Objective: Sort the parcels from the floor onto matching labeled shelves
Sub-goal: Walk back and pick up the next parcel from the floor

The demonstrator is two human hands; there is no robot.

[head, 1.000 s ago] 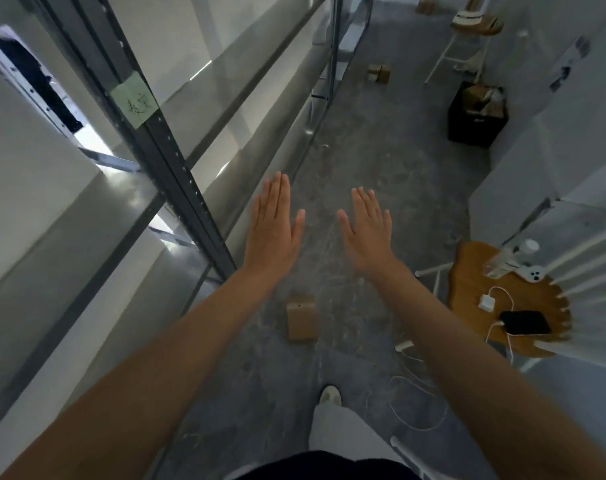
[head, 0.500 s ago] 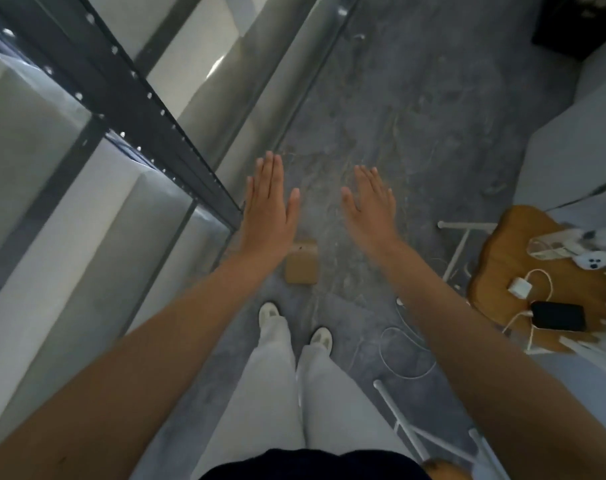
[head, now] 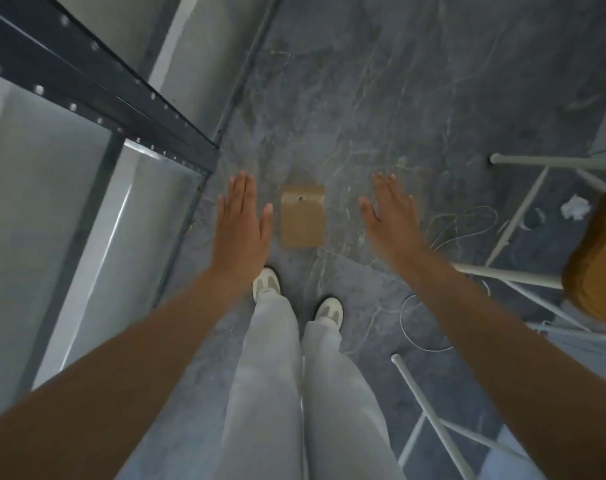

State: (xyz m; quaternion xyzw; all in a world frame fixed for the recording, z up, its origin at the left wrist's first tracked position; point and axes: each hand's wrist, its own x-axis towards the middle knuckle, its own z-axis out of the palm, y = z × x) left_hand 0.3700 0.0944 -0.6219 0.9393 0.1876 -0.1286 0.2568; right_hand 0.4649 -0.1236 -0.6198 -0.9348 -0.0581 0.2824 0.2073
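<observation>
Below, brown parcel (head: 302,216) flat on grey floor (head: 381,98), left hand (head: 241,230) and right hand (head: 393,216) flanking it, fingers straight, holding nothing, metal shelf frame (head: 97,95) at left.

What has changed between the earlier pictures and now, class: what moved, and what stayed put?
The view has tipped down, and the hands have spread apart: the left hand and right hand now flank the brown parcel, which earlier showed near the left wrist. Nothing was taken hold of or let go. Both hands stay flat and open; the parcel still lies on the floor.
</observation>
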